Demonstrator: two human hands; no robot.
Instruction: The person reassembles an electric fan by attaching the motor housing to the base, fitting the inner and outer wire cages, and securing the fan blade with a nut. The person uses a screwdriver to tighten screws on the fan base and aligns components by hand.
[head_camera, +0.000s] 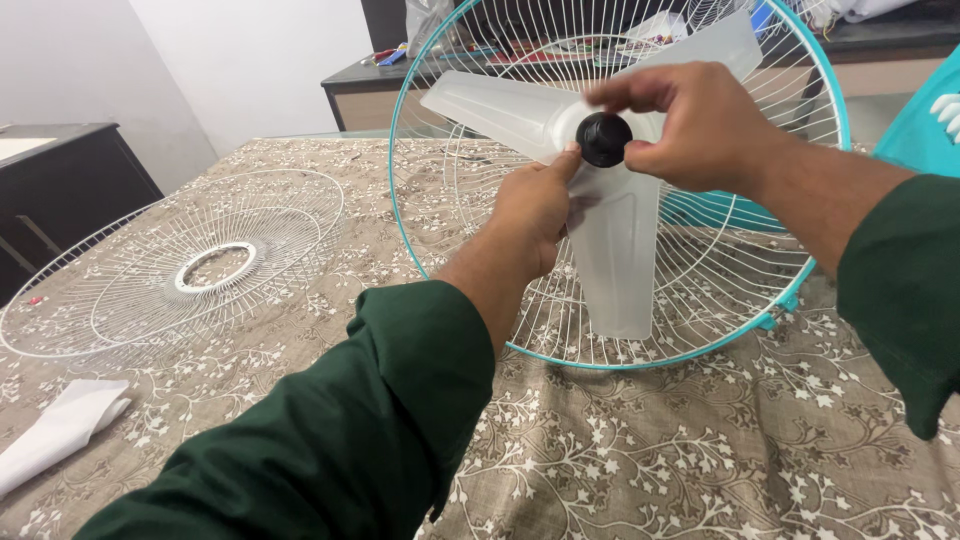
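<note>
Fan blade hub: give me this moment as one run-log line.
right hand: fingers on black hub cap | left hand: steadies translucent blade | rear guard: upright, teal rim | loose front guard: flat on tablecloth

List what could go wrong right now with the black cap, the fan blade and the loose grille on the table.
1. The right hand pinches the black cap with fingertips only; it could slip and drop.
2. The left hand braces the translucent blade near the hub; a hard twist might strain it.
3. The loose white grille lies near the table's left edge and could get knocked off.
</note>
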